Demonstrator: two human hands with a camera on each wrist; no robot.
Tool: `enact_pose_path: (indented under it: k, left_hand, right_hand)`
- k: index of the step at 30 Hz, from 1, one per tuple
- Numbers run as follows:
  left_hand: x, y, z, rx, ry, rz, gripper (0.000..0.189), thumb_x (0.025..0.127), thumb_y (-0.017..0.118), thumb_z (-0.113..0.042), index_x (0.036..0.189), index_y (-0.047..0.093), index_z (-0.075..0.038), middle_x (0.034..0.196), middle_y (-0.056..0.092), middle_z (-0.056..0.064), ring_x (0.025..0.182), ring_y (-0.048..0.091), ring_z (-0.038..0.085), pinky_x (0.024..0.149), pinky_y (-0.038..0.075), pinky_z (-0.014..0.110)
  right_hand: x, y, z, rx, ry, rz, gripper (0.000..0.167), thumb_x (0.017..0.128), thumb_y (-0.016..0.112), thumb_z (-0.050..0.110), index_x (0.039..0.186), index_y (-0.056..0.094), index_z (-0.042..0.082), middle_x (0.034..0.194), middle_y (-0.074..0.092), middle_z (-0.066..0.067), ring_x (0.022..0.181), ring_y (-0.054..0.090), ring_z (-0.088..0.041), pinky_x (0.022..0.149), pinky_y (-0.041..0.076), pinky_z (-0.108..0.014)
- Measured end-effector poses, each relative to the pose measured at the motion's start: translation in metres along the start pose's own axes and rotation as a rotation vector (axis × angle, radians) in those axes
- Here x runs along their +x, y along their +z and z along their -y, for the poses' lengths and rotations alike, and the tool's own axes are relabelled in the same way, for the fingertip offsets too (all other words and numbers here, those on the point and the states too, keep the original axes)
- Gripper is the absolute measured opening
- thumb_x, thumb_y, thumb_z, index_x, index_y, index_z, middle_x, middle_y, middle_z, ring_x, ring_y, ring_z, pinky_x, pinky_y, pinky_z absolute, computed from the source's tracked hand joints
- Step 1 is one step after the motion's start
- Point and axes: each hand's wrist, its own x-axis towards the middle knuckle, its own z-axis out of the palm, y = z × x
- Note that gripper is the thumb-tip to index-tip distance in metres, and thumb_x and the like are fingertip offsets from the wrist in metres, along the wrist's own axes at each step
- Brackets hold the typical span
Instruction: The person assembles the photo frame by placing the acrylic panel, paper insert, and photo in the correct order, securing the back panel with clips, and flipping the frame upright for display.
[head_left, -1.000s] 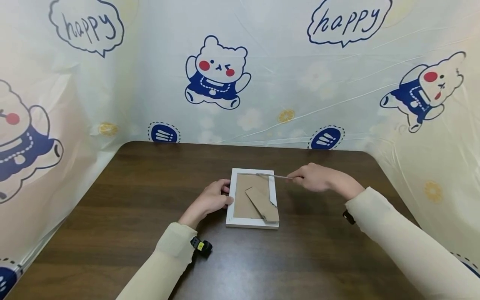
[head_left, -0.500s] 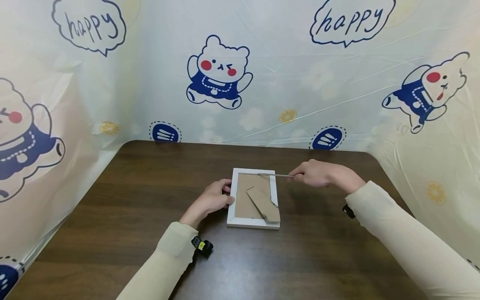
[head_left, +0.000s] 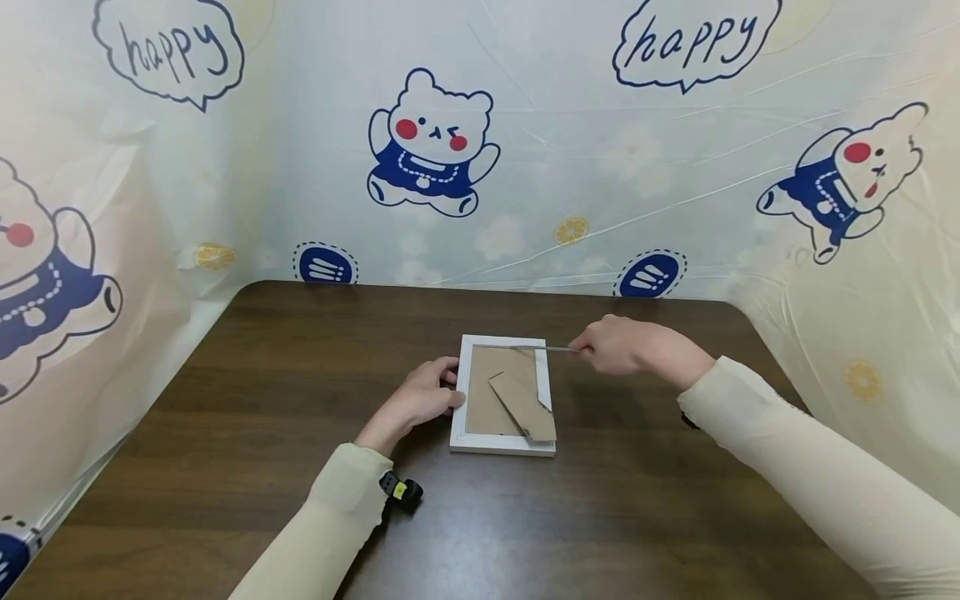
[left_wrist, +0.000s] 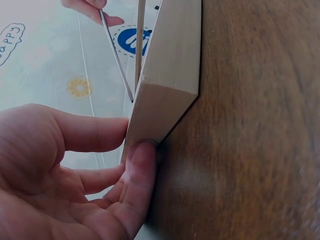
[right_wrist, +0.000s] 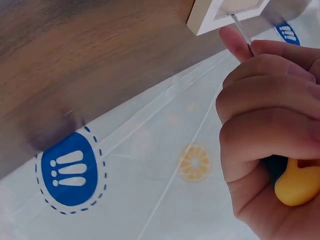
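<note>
A white picture frame [head_left: 487, 445] lies face down on the table, its brown backing board [head_left: 498, 362] showing. The easel leg [head_left: 527, 410] stands tilted up from that board. My left hand [head_left: 423, 393] grips the frame's left side, with thumb and fingers on its edge in the left wrist view. In my right hand [head_left: 628, 345] is a screwdriver, whose yellow and black handle [right_wrist: 298, 187] is wrapped by curled fingers. Its thin metal shaft [head_left: 553, 349] reaches left over the frame's right rim, the tip at the inner edge of the far rim.
The brown wooden table [head_left: 300, 375] extends around the frame on all sides. Behind and beside it hangs a pale printed curtain [head_left: 540, 167] with bears and lettering. A black wrist camera [head_left: 405, 492] sits on the left wrist.
The right hand has shifted slightly up and to the left, with the screwdriver tip staying near the far rim. The left hand and frame hold their place.
</note>
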Motion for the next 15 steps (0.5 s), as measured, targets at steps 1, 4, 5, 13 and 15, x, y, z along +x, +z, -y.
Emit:
enact_pose_path:
  k: [1, 4, 5, 13, 15]
  left_hand:
    - [0.000, 0.000, 0.000, 0.000, 0.000, -0.001, 0.069, 0.092, 0.068, -0.001, 0.158, 0.045, 0.000, 0.130, 0.055, 0.019, 0.103, 0.063, 0.028, 0.083, 0.063, 0.037]
    - [0.000, 0.000, 0.000, -0.001, 0.004, -0.002, 0.069, 0.092, 0.068, -0.001, 0.157, 0.045, 0.000, 0.130, 0.055, 0.019, 0.102, 0.064, 0.028, 0.082, 0.063, 0.037]
    - [0.000, 0.000, 0.000, -0.003, 0.005, -0.002, 0.070, 0.092, 0.068, 0.000, 0.157, 0.045, 0.000, 0.129, 0.055, 0.019, 0.102, 0.064, 0.028, 0.082, 0.063, 0.037]
    - [0.001, 0.000, 0.001, -0.002, 0.005, -0.005, 0.070, 0.092, 0.068, -0.001, 0.158, 0.045, -0.001, 0.129, 0.055, 0.019, 0.102, 0.063, 0.028, 0.082, 0.063, 0.037]
    - [0.001, 0.000, 0.001, 0.001, 0.006, -0.005, 0.070, 0.092, 0.068, -0.001, 0.158, 0.044, 0.000, 0.129, 0.055, 0.019, 0.102, 0.063, 0.028, 0.082, 0.063, 0.037]
  right_hand:
    - [-0.001, 0.001, 0.002, -0.006, 0.009, -0.006, 0.038, 0.109, 0.049, 0.013, 0.141, 0.069, 0.004, 0.137, 0.070, -0.013, 0.091, 0.063, -0.020, 0.069, 0.048, -0.030]
    - [-0.003, 0.003, 0.009, -0.038, 0.030, -0.020, 0.038, 0.109, 0.050, 0.013, 0.142, 0.068, 0.005, 0.138, 0.070, -0.014, 0.087, 0.063, -0.019, 0.067, 0.050, -0.030]
    - [-0.005, 0.004, 0.011, -0.050, 0.037, -0.024, 0.039, 0.109, 0.050, 0.013, 0.142, 0.068, 0.006, 0.138, 0.070, -0.015, 0.085, 0.063, -0.019, 0.067, 0.050, -0.031]
    - [-0.012, 0.013, 0.028, -0.149, 0.078, -0.085, 0.040, 0.108, 0.047, 0.013, 0.141, 0.070, 0.012, 0.124, 0.076, -0.011, 0.079, 0.066, -0.016, 0.067, 0.059, -0.037]
    - [-0.014, 0.015, 0.030, -0.156, 0.090, -0.097, 0.040, 0.108, 0.046, 0.012, 0.140, 0.070, 0.013, 0.109, 0.077, -0.010, 0.071, 0.063, -0.016, 0.059, 0.056, -0.035]
